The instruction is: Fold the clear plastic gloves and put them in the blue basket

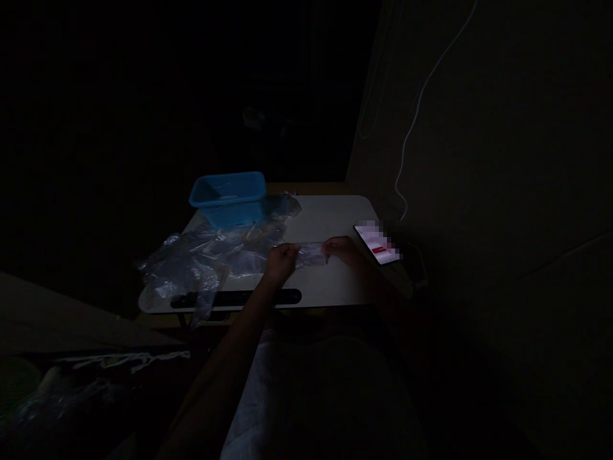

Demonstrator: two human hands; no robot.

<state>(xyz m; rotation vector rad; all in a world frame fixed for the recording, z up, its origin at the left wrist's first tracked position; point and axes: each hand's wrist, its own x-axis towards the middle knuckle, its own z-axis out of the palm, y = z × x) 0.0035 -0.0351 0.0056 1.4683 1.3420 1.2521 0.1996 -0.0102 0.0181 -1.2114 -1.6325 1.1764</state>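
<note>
Between my two hands a clear plastic bag (310, 254) is stretched flat just over the white table (330, 214). My left hand (281, 262) pinches its left end, fingers closed. At the other end my right hand (341, 246) grips the plastic between thumb and fingers. Left of my left hand lies a loose pile of clear plastic bags (191, 259), some drooping over the table's front edge. A blue plastic basin (232, 209) stands behind the pile. The room is very dark, so fine detail of the fingers is lost.
A lit phone (376, 244) lies at the table's right edge. A white cable (418, 105) hangs along the wall on the right. A dark slot (288, 296) runs along the table's front. More crumpled plastic (52, 406) is dimly seen at lower left.
</note>
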